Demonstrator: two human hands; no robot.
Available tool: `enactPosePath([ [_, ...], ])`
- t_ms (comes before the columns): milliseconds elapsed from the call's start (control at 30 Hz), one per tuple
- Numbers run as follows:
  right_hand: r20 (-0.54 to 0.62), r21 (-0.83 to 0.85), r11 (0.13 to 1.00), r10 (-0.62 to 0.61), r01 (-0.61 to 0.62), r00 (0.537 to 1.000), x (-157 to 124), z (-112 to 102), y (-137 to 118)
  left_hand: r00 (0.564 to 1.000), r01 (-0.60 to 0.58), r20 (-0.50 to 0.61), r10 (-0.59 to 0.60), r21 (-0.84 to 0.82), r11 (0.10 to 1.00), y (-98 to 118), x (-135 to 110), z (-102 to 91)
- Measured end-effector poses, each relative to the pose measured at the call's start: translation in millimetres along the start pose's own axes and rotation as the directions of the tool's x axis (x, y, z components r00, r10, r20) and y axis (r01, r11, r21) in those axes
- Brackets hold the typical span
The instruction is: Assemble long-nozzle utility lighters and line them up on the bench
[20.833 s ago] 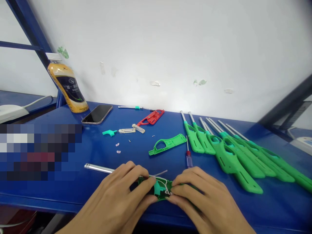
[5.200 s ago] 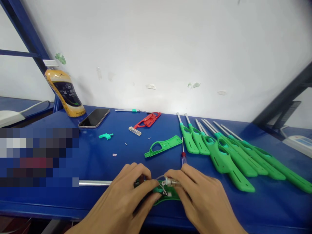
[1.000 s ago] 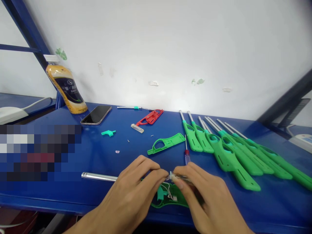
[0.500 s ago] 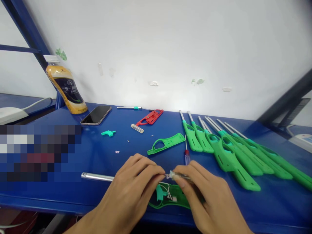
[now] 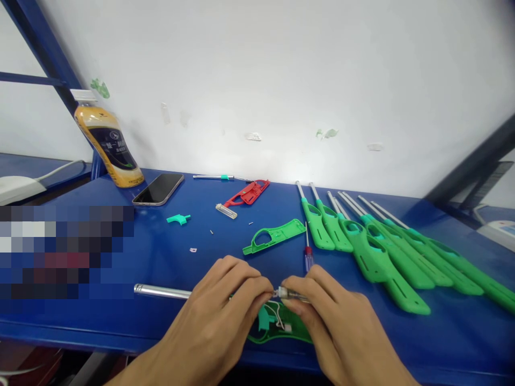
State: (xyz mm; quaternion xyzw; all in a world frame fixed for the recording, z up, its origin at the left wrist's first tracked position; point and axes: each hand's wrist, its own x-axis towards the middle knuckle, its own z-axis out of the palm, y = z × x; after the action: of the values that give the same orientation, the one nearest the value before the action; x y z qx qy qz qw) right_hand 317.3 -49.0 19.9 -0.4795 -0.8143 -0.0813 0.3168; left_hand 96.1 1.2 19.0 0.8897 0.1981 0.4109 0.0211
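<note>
My left hand (image 5: 223, 311) is closed in a pinch on a small pale clip (image 5: 276, 293), right against the nozzle end of a clear fuel tank (image 5: 295, 295). Fingers and thumb of my right hand (image 5: 341, 316) grip that tank and cover much of it. Below both hands lies an open green lighter shell (image 5: 295, 324), partly hidden, holding a teal trigger (image 5: 263, 318) and a white wire (image 5: 277, 311). A metal lighter tube (image 5: 161, 291) sticks out leftward from behind my left hand.
Several green lighters (image 5: 374, 257) lie at the right beside a screwdriver (image 5: 308, 258). Farther back are a loose green shell half (image 5: 281, 234), a red shell (image 5: 251, 193), a loose teal trigger (image 5: 179, 220), a phone (image 5: 160, 190) and a bottle (image 5: 115, 155).
My fingertips have shifted slightly, and the clip and tank nozzle sit a little lower and farther left. Everything else on the table lies as before.
</note>
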Motion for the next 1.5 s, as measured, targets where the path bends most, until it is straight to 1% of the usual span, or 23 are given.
enactPosePath([
  [133,0.011,-0.011,1.0,-0.011,0.011,1.0,0,1,0,1.0,-0.012,0.018,0.012,0.01,1.0,0,-3,-0.7],
  [267,0.014,-0.018,1.0,-0.022,0.023,1.0,0,1,1,1.0,-0.012,0.006,0.012,0.011,1.0,0,-4,-0.3],
  [400,0.028,-0.015,0.999,-0.028,0.028,0.999,0,1,1,1.0,-0.012,0.022,0.012,0.019,1.0,0,-8,0.6],
  [500,0.018,-0.029,0.999,-0.023,0.024,1.0,0,0,0,1.0,-0.012,0.01,0.011,0.015,1.0,0,-10,0.4],
  [667,-0.028,-0.031,0.999,0.011,-0.012,1.0,1,0,-3,0.999,-0.029,0.019,0.028,0.067,0.997,-1,-4,-0.3],
  [800,-0.038,0.001,0.999,0.045,-0.045,0.998,2,-1,-2,1.0,0.003,-0.017,-0.002,0.08,0.997,-2,2,1.4],
  [867,-0.029,0.011,0.999,0.042,-0.042,0.999,2,-1,-2,0.999,0.015,-0.029,-0.013,0.071,0.997,-1,4,2.1],
  [1000,-0.01,0.01,1.0,0.021,-0.021,1.0,1,-1,-3,0.999,0.025,-0.022,-0.025,-0.002,1.0,0,3,1.5],
  [1200,0.005,0.021,1.0,0.005,-0.005,1.0,0,0,-3,1.0,-0.004,-0.002,0.004,0.011,1.0,0,-1,0.1],
  [1333,0.019,0.063,0.997,0.037,-0.038,0.999,-1,-1,-2,1.0,0.005,0.021,-0.005,0.002,1.0,0,-4,-0.2],
  [1433,-0.006,0.076,0.996,0.053,-0.052,0.999,-3,-5,-3,1.0,-0.007,-0.001,0.007,0.04,0.999,2,-6,-1.5],
  [1500,-0.05,0.053,0.997,0.055,-0.053,0.997,-4,-7,-3,0.999,0.016,-0.035,-0.012,0.119,0.993,6,-8,-3.2],
])
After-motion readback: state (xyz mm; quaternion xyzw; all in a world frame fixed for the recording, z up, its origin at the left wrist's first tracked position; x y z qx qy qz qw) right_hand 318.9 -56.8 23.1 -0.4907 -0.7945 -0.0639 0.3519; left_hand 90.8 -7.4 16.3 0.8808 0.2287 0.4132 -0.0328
